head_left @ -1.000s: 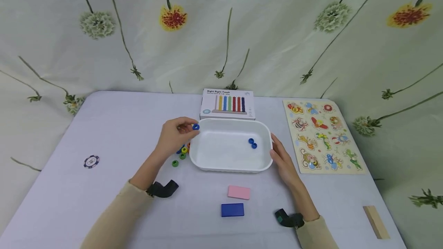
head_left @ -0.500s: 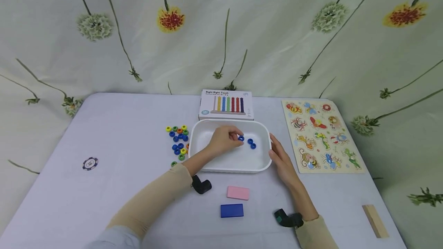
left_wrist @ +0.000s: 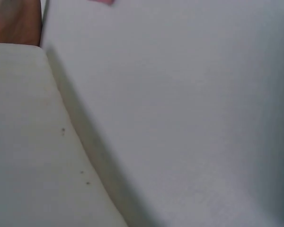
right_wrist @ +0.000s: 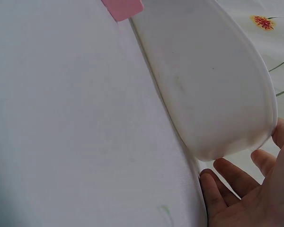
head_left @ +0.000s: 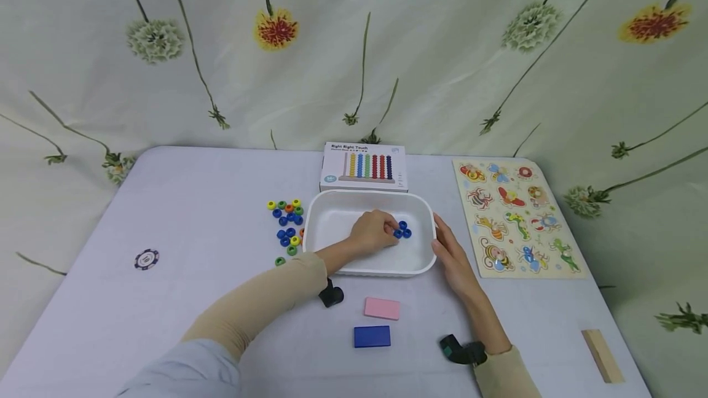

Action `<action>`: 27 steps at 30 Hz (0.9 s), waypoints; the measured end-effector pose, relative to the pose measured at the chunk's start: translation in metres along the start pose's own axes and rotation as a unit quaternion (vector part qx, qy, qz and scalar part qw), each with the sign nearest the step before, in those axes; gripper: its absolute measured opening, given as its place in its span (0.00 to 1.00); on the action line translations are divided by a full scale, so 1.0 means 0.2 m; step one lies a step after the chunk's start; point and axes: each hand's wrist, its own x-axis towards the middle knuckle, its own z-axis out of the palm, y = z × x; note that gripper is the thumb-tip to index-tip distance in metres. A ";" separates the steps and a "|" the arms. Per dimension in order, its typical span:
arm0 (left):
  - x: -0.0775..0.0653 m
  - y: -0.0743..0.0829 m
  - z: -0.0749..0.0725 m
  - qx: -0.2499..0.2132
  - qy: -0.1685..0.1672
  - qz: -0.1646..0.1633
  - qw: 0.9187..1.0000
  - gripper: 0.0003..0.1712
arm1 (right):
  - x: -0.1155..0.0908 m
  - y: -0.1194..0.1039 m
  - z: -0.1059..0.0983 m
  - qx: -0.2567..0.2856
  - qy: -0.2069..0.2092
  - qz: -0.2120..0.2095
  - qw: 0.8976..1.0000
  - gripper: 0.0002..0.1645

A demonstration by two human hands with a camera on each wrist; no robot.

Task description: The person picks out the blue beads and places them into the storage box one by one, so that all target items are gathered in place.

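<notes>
Inside the white tray (head_left: pixel 354 268), my left hand (head_left: pixel 372 232) reaches low and pinches a blue bead (head_left: pixel 397 233) at its fingertips. Two more blue beads (head_left: pixel 407 233) sit right beside that one on the tray floor. My right hand (head_left: pixel 455 258) rests against the tray's right end, fingers relaxed along its outer wall. In the right wrist view, the fingers of my right hand (right_wrist: pixel 246 189) lie by the tray's end wall (right_wrist: pixel 213 94). The left wrist view shows the tray's side (left_wrist: pixel 33 123) and part of the right hand (left_wrist: pixel 14 21); the left hand is hidden there.
Several coloured beads (head_left: pixel 284 233) lie left of the tray. Behind it stands an abacus-picture box (head_left: pixel 364 167). An insect puzzle board (head_left: pixel 514 220) lies right, a wooden block (head_left: pixel 603 356) nearer. Pink (head_left: pixel 381 308) and blue blocks (head_left: pixel 372 336) lie in front; a poker chip (head_left: pixel 146 259) far left.
My left hand has carried a blue bead from the tray's left rim rightward and down beside the two blue beads. My right hand has stayed at the tray's right end.
</notes>
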 end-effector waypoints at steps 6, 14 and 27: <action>-0.08 0.05 -0.09 -0.008 0.027 0.027 0.999 0.20 | 0.01 0.03 -0.01 -0.005 -0.003 -0.003 1.000 0.29; -0.37 0.02 -0.38 -0.072 0.121 0.111 0.984 0.20 | -0.01 -0.08 0.01 -0.001 0.000 0.009 1.000 0.30; -0.65 -0.53 -0.69 -0.128 0.219 0.025 0.967 0.24 | -0.02 -0.11 0.02 -0.005 -0.001 0.004 1.000 0.30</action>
